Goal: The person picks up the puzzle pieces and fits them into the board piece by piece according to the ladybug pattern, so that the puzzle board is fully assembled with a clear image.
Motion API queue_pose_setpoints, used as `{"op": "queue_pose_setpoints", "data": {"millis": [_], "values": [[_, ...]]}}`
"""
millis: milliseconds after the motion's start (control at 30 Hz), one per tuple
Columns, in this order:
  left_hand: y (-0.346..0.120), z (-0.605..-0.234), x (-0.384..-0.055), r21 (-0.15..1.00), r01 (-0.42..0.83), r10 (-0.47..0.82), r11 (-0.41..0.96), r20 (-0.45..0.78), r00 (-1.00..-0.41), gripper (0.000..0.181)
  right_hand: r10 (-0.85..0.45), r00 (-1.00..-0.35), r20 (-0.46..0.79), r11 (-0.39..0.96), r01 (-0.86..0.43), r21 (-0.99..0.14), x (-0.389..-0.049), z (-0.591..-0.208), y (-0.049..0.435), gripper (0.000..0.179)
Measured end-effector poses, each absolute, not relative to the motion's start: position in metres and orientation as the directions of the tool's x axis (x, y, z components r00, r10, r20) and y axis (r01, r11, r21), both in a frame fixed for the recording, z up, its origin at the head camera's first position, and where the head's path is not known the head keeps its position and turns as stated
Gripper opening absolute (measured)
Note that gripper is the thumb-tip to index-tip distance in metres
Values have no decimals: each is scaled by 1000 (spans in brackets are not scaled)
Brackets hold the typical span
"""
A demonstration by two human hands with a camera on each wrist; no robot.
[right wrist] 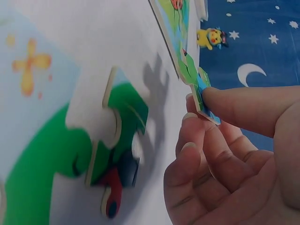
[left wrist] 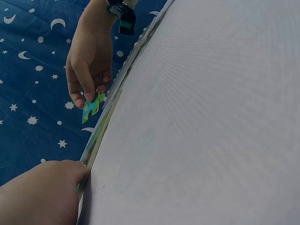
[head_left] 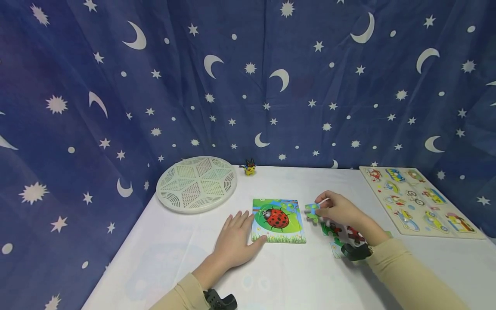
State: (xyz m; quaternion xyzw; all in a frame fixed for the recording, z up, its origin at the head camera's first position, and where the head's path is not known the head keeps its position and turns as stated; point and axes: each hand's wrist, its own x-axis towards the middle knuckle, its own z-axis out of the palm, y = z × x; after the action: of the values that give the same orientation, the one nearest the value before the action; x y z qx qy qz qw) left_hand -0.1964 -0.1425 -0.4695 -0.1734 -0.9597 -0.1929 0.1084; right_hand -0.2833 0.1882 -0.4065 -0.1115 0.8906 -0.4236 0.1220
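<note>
A square puzzle board with a red ladybug picture lies mid-table. My left hand rests flat at its left edge, fingers spread, thumb over the lower left corner. To the right of the board, my right hand pinches a blue and green puzzle piece between thumb and fingers, raised above the table. The right wrist view shows that piece held by its edge. Below the right hand lie several loose puzzle pieces, green, red and black, partly hidden by the hand and wrist strap.
A round pale lattice-patterned lid or tray lies at the back left. A small yellow figurine stands at the back edge. On the right is a wooden peg puzzle board with vehicle pictures. A blue star-and-moon curtain hangs behind the white table.
</note>
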Motion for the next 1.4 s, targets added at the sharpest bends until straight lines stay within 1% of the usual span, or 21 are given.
{"op": "queue_pose_setpoints", "data": {"millis": [200, 333, 667, 967, 1200, 1400], "values": [[-142, -468, -196, 335, 374, 291, 865, 273, -917, 81, -293, -945, -143, 608, -69, -791, -286, -408, 175, 32], [-142, -468, -196, 344, 375, 290, 861, 276, -917, 80, -299, -944, -141, 612, -77, -787, -287, -409, 166, 32], [-142, -470, -195, 349, 372, 285, 860, 276, -918, 80, -294, -950, -110, 642, -110, -759, -286, -411, 147, 32], [-143, -469, -196, 341, 383, 292, 859, 287, -912, 78, -271, -959, -78, 665, -128, -736, -291, -421, 141, 30], [-143, -468, -197, 342, 380, 293, 860, 281, -914, 79, -255, -966, -40, 743, -169, -647, -296, -423, 134, 29], [-143, -470, -196, 349, 370, 287, 861, 268, -920, 80, -228, -973, -43, 771, -153, -618, -298, -426, 126, 28]]}}
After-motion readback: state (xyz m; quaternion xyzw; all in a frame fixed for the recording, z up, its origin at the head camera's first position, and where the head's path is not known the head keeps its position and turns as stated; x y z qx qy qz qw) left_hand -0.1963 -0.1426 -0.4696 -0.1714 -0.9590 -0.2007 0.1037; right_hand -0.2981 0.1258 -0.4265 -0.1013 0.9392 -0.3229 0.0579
